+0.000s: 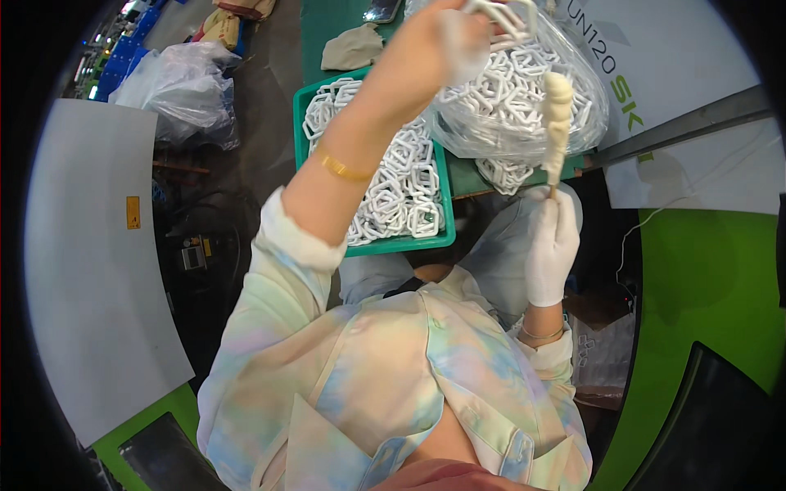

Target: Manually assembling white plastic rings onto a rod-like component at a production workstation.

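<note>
Stick w/ cream-wrapped head (557, 123) is upright in R gloved hand (552, 254), fingers clamped round handle. L hand (467, 42), blurred, looks pinched on white plastic frames (513, 23) above clear bag (475, 146) of similar pcs; more in green crate (449, 214) under L forearm. Risk: weak pinch could drop pcs; stray stick swing might snag bag.

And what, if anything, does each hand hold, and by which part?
The right hand holds a stick by its narrow end. The left hand, near white links, is blurred: its hold is unclear.
</note>
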`<state>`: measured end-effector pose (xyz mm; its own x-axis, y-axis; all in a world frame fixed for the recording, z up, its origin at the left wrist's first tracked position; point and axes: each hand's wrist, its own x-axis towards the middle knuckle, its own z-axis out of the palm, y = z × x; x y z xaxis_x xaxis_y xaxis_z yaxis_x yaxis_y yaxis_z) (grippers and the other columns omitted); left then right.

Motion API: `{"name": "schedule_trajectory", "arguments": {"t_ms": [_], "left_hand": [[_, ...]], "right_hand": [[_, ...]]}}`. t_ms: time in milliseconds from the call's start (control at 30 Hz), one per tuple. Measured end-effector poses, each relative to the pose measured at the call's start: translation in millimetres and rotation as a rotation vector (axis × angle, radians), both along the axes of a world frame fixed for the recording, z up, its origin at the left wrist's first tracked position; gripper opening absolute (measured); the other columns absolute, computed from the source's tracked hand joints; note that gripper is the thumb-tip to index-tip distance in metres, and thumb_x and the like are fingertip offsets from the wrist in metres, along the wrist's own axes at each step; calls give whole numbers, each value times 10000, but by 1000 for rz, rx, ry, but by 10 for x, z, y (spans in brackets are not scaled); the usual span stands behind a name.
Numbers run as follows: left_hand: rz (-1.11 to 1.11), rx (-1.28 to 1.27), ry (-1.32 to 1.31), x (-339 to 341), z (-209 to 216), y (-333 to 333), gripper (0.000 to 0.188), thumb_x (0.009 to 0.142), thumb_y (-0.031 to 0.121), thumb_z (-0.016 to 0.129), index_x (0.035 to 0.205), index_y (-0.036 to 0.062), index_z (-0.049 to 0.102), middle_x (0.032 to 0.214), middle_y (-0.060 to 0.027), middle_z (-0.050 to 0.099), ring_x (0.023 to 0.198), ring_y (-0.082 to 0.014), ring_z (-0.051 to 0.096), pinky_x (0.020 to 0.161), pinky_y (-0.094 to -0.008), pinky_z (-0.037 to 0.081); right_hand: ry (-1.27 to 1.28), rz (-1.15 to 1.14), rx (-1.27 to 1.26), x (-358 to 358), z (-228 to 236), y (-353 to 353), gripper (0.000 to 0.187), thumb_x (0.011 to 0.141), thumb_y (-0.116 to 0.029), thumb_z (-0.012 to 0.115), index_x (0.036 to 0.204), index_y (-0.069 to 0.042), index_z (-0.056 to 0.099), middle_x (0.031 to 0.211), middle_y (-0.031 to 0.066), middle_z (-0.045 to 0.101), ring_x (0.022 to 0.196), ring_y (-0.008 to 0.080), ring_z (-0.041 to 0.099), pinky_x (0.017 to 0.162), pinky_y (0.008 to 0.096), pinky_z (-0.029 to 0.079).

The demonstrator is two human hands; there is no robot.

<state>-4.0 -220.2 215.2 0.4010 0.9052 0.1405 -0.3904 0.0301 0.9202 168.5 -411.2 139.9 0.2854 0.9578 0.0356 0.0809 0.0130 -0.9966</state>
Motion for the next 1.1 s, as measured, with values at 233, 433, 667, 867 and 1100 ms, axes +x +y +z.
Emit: {"name": "schedule_trajectory", "arguments": {"t_ms": [233,433,667,867,1100], "left_hand": [[513,1551,1051,126,-14,191,573,797,64,642,1344,-17,493,1202,-233,593,1123,-397,575,971,-427,470],[228,1215,1168,-80,-456,-486,411,755,241,798,1125,131,655,1146,-51,612,1120,-257,559,958,-433,390],[531,1030,1128,-608,-605,-566,274,786,108,737,1051,110,669,1149,-39,637,1047,-287,571,934,-434,407],[206,738,1383,-1237,-1040,-501,324,783,123,744,1096,95,661,1155,-77,628,1013,-321,608,876,-419,467],[291,724,1476,-963,-1371,-506,417,716,77,725,1122,110,638,1050,-100,577,1010,-293,580,848,-409,471]], "right_hand": [[-67,-219,-100,374,-120,-192,240,1060,-211,455,1088,-38,619,696,-96,377,588,-9,296,522,198,223],[-159,-218,-92,377,-259,-3,206,1038,-208,500,1075,-45,622,707,-92,387,596,3,319,524,192,254],[-44,-181,-110,253,-263,89,208,1031,-204,523,1079,-39,639,705,-98,394,598,-4,317,523,190,251],[-36,-99,-232,195,-324,-59,204,1019,-153,517,1075,5,633,870,-19,570,743,48,436,666,220,383],[-67,-81,-137,-65,-329,-28,206,1029,-191,522,1069,-34,650,734,-102,416,621,-4,329,548,185,264]]}}
